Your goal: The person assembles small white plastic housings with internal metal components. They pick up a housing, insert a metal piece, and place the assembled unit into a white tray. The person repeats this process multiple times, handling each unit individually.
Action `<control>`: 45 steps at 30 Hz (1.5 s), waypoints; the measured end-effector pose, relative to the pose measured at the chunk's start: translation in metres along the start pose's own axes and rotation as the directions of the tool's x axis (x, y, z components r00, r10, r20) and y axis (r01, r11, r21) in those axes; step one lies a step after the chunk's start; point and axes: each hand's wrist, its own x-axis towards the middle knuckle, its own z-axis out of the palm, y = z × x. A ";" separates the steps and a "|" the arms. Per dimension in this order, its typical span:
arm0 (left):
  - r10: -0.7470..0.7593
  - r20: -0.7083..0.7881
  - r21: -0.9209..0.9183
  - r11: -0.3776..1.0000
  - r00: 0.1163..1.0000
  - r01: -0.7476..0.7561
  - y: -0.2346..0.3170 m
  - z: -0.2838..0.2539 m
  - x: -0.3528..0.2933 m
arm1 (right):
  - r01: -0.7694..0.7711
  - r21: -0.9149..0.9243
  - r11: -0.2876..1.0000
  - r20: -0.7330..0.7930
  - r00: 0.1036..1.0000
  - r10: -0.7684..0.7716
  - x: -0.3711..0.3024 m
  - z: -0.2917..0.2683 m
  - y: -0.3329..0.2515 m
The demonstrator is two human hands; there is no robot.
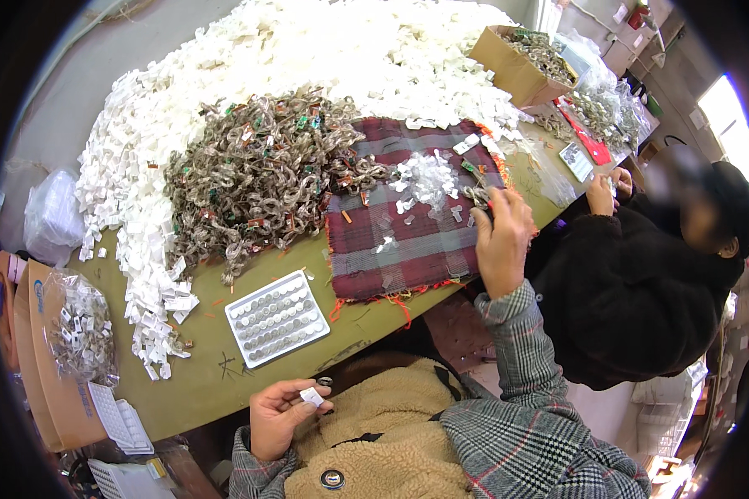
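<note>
My left hand (276,421), low in front of my body, pinches a small white plastic piece (311,397) between thumb and fingers. A small dark-rimmed round thing (324,381) shows at its fingertips; what it is I cannot make out. Over the right side of a plaid cloth (362,270), my right hand (505,241) has its thumb and forefinger closed at a coiled wire (477,196) with a small green board (472,169). Small translucent pieces (424,179) lie heaped on the cloth beside it. A white tray (277,319) with rows of round silvery discs sits at the table's near edge.
A large heap of white plastic pieces (141,183) spreads behind a pile of coiled wires (258,175). A cardboard box (512,71) stands far right; another box (54,358) and a filled clear bag (83,328) are at left. A person in black (632,283) works on the right.
</note>
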 end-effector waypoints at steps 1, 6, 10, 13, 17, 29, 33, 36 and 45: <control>0.003 0.006 -0.011 1.000 1.000 -0.003 0.000 -0.001 0.000 | 0.037 0.187 0.982 0.089 0.995 -0.054 -0.005 -0.005 -0.011; 0.006 0.036 -0.047 0.999 0.999 -0.004 -0.004 -0.004 -0.001 | -0.125 0.654 0.746 0.470 0.840 -0.271 -0.029 -0.018 -0.057; -0.005 0.042 -0.048 0.999 0.999 0.007 -0.004 -0.007 -0.002 | 0.096 0.637 0.765 0.394 0.812 -0.431 -0.030 -0.011 -0.061; -0.002 0.050 -0.060 0.998 0.999 0.005 -0.003 -0.005 -0.002 | 0.177 0.644 0.745 0.346 0.801 -0.489 -0.028 -0.006 -0.060; -0.027 0.016 -0.110 0.994 1.000 0.028 0.004 -0.002 -0.004 | 0.048 0.692 0.720 0.348 0.852 -0.391 -0.029 -0.012 -0.066; -0.006 0.015 -0.519 0.855 1.000 0.013 0.001 0.008 -0.003 | -0.114 0.966 0.232 0.235 0.761 -0.605 -0.073 -0.049 -0.166; 0.004 0.012 -0.548 0.836 1.000 0.003 -0.006 -0.002 -0.010 | -0.036 0.984 0.175 0.147 0.719 -0.680 -0.073 -0.045 -0.174; -0.022 0.004 -0.570 0.821 1.000 0.020 -0.008 -0.006 -0.011 | -0.063 0.985 0.161 0.159 0.690 -0.706 -0.073 -0.041 -0.177; -0.141 0.020 -0.515 0.847 0.990 0.131 -0.005 -0.012 -0.007 | -0.020 0.977 0.211 0.198 0.442 -0.875 -0.054 -0.036 -0.172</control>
